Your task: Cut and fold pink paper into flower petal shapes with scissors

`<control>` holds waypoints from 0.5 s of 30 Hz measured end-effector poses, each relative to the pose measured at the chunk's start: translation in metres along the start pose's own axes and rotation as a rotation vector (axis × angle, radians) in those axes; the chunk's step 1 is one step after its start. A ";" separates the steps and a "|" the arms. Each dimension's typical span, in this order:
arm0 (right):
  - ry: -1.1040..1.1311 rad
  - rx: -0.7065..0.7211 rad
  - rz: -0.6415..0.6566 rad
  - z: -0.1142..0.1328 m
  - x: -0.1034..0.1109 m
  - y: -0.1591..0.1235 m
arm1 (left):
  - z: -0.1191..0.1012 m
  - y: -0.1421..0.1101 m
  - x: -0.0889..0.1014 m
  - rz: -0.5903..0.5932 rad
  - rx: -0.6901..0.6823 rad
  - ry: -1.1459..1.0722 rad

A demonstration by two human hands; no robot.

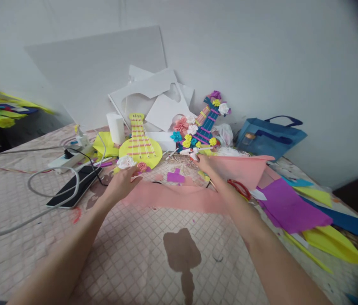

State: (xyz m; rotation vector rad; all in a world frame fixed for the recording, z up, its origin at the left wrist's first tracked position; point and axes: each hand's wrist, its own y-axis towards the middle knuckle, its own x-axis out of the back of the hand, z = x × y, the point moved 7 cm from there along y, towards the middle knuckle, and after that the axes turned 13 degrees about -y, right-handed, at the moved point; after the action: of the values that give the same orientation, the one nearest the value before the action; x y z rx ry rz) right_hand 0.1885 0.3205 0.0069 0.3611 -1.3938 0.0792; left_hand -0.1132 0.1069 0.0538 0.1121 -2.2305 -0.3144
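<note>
My left hand (122, 183) reaches forward with thumb and fingers apart. Its fingertips are at a white paper flower (126, 162) and a small pink paper flower (141, 167); whether they touch is hard to see. Just behind these lies a yellow guitar-shaped cutout (141, 149) with white strings and pink strips. Farther right, my right hand (205, 164) has its fingers closed at a white hot glue gun (189, 151), partly covering it. Behind the glue gun leans a dark blue paper guitar (208, 123) with colourful paper flowers. Pink crepe paper (172, 197) lies between my forearms.
At left, a cable crosses near a black phone (74, 186) and a power strip (67, 159). A white roll (116, 128) and board offcuts (149, 87) stand behind. Red-handled scissors (240, 188), purple paper (290, 205) and a blue bag (269, 137) are at right.
</note>
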 end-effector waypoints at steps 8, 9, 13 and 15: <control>0.075 0.037 -0.090 0.001 0.015 -0.008 | 0.002 0.000 0.000 0.003 0.004 -0.019; 0.089 0.039 -0.111 0.001 0.020 -0.011 | 0.003 0.000 0.000 0.004 0.002 -0.019; 0.139 0.062 -0.160 0.005 0.042 -0.034 | 0.005 0.001 0.000 -0.003 -0.018 -0.048; 0.176 0.113 -0.126 0.011 0.051 -0.053 | 0.005 0.001 0.000 -0.011 -0.023 -0.056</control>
State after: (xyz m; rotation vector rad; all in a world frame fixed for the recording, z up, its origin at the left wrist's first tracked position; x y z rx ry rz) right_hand 0.2015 0.2588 0.0474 0.5231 -1.1930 0.0850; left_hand -0.1167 0.1091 0.0514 0.1046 -2.2820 -0.3529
